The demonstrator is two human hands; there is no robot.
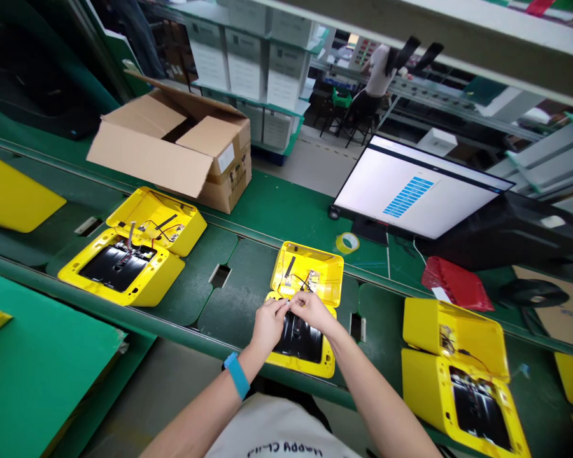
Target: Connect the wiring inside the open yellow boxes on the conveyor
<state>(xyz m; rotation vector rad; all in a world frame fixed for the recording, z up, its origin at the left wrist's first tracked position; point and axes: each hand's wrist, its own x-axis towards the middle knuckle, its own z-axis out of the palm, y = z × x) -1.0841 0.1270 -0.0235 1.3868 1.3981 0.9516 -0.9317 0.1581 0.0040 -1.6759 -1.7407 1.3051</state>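
A yellow plastic housing (328,362) lies opened on the green conveyor right in front of me, its lid (333,280) tipped back and thin wires running inside. Over the black inner panel (298,340), near the hinge side, both hands meet at the fingertips. My left hand (268,324) is closed in a pinch, and so is my right hand (312,310). Whatever sits between the fingers, possibly the end of a wire, is too small to make out. A blue band is on my left wrist.
More opened yellow housings stand on the conveyor (233,280), one at left (167,280) and one at right (423,381). Behind are a cardboard box (172,152), a tape roll (347,243), a monitor (410,191) and a red bag (456,283). A person (376,76) sits far back.
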